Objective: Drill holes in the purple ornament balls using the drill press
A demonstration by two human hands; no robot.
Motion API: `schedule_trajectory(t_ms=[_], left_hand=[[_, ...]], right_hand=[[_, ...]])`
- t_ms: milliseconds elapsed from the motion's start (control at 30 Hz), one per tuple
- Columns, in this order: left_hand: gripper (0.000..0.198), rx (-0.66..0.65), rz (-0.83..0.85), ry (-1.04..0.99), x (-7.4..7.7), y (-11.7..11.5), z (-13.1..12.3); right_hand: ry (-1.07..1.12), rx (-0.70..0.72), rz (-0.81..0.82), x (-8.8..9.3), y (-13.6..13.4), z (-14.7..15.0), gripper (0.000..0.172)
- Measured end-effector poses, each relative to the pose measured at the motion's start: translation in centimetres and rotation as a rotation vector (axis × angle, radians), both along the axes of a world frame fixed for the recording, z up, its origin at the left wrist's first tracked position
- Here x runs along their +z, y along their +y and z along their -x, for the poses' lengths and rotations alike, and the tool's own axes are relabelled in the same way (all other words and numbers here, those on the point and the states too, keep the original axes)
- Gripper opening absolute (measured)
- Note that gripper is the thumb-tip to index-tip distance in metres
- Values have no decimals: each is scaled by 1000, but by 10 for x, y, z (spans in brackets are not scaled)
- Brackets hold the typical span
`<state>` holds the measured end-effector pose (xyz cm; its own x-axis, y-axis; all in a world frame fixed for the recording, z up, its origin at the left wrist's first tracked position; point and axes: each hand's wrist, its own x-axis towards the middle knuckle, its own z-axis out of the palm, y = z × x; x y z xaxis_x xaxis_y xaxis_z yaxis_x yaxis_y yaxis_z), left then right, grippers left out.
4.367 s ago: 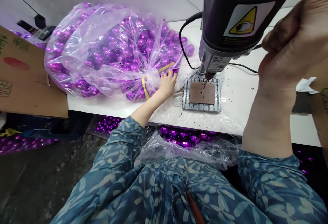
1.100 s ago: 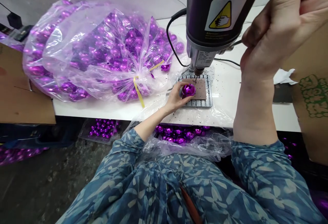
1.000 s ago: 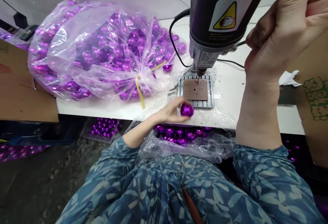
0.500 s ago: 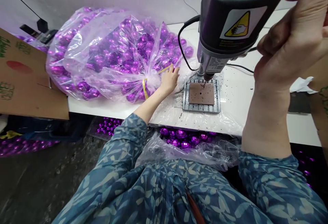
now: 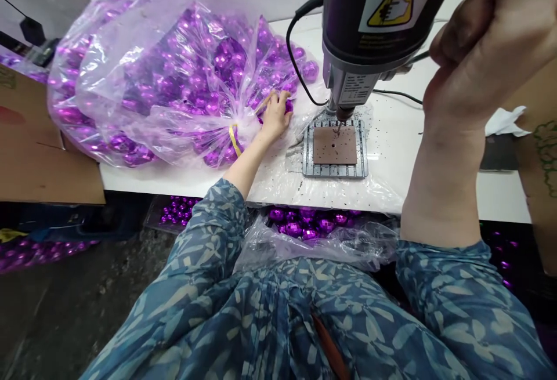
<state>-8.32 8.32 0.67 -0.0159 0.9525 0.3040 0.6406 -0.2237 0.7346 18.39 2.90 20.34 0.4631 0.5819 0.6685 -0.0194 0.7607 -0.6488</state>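
Note:
My left hand (image 5: 277, 115) is at the mouth of a clear plastic bag (image 5: 161, 122) full of shiny purple mirrored balls. Its fingers curl over a purple ball (image 5: 288, 106), part of which shows beside the fingertips. At the upper right, my right hand (image 5: 491, 49) is closed on the lever of a bench drill press (image 5: 369, 32); the grip itself is hidden in the fist. Below the drill bit (image 5: 338, 127) lies a brown square board (image 5: 326, 155) with a small hole, on the slotted metal base (image 5: 308, 162). Dark shavings are scattered around it.
A bag of faceted purple balls (image 5: 308, 233) hangs open below the table's front edge. Cardboard boxes stand at left (image 5: 47, 165) and right (image 5: 539, 194). A white tissue (image 5: 507, 122) lies at the right. A black cable (image 5: 290, 49) loops beside the drill.
The view has shifted, so the bench and drill sit further left and higher in the picture. My left hand has curled around a ball at the bag's mouth. My right hand keeps its grip.

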Motion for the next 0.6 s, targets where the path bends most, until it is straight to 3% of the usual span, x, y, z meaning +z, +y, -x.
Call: schedule_trajectory(t_ms=[133, 233, 333, 433, 600], left_hand=[[42, -132, 28, -218, 15, -44, -19], [48, -255, 97, -439, 7, -67, -35], [58, -294, 150, -561, -12, -72, -50], [64, -282, 167, -606, -27, -68, -60], [65, -303, 172, -596, -34, -66, -73]], right_hand=[[-35, 15, -3, -1, 4, -1, 62], [-24, -11, -18, -1, 6, 5, 68], [10, -83, -64, -1, 7, 10, 71], [-2, -76, -74, -1, 6, 11, 63], [65, 13, -171, 0, 5, 9, 56]])
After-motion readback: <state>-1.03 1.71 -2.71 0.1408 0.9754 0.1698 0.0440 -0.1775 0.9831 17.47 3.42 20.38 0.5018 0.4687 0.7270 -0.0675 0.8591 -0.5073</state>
